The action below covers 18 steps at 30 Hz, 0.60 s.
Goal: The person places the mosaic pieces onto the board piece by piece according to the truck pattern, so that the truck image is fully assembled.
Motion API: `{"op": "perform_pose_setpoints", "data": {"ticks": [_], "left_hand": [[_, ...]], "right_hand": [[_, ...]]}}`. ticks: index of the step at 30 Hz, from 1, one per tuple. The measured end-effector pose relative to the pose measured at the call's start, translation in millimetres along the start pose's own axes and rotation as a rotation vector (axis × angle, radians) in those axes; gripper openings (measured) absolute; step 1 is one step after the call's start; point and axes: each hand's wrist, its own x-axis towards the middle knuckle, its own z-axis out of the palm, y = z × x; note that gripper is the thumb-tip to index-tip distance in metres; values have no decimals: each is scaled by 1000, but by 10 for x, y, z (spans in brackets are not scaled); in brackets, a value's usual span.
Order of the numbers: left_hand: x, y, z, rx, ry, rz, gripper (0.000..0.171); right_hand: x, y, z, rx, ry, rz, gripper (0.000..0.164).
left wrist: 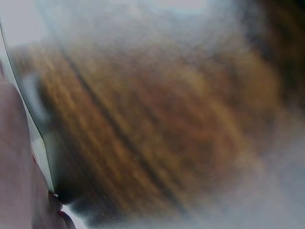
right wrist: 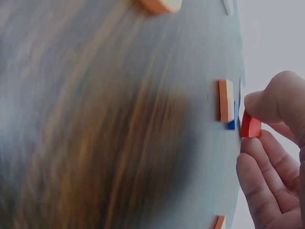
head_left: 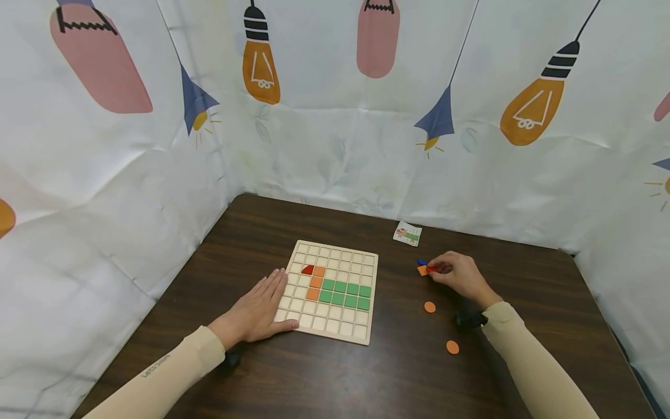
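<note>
My left hand [head_left: 255,311] lies flat with straight fingers along the left edge of a wooden grid board [head_left: 330,324]. Set in the board are a dark red curved tile [head_left: 307,270], a column of three orange square tiles [head_left: 316,282] and two rows of green square tiles [head_left: 340,287]. Right of the board, my right hand [head_left: 463,279] pinches a small red tile [right wrist: 250,127] between thumb and fingers, as the right wrist view shows. Close by its fingertips are an orange tile [head_left: 421,270] and a blue tile [head_left: 421,262]. The left wrist view is mostly blurred tabletop.
Two orange round tiles [head_left: 430,307] lie apart on the dark wood table [head_left: 398,372], nearer to me than the right hand. A small picture card [head_left: 407,233] rests near the back edge. A patterned white curtain [head_left: 335,145] hangs behind and beside the table.
</note>
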Motion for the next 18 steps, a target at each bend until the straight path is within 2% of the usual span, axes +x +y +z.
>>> {"op": "perform_pose_setpoints", "data": {"ticks": [10,18], "left_hand": [[-4,2,-8,5,7,9,112],[-6,4,-9,-1,8,7,111]], "right_hand": [[23,-149,151,107,42,36,17],[99,-326,276,188,54,34,16]]}}
